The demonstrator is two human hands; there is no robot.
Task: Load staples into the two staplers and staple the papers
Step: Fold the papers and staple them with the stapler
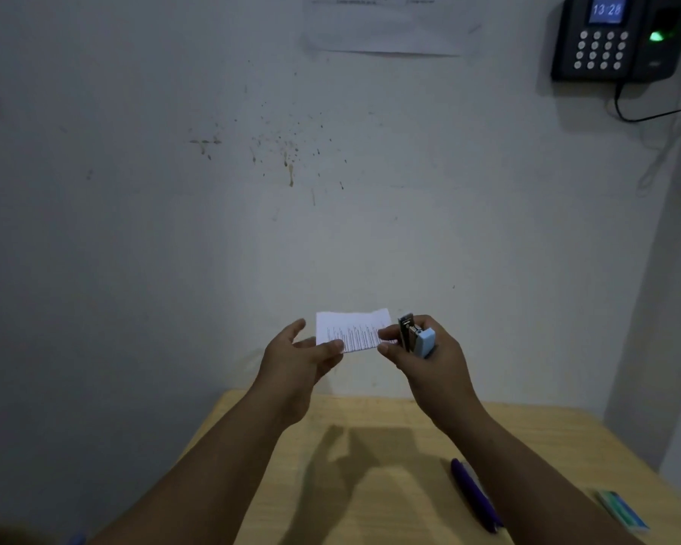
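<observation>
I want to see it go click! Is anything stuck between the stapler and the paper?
Nothing visible. The right hand holds the stapler right beside the paper, which both hands pinch, the left hand at its other end.

Office — wall-mounted attendance keypad (614, 37).

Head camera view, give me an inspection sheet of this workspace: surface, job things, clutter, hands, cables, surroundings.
Surface: light wooden table, mostly bare, shadows of the arms across it.
Job's things: small printed paper held up in front of the wall; light blue stapler held beside its right edge; purple stapler lying on the table.
Clutter: flat green and blue box near the table's right edge; contents cannot be told.
Hands: left hand pinches the paper's left side; right hand grips the light blue stapler and touches the paper.
Cables: black cable hanging from the keypad device.
Surroundings: stained white wall; posted sheet; keypad device with lit display.
</observation>
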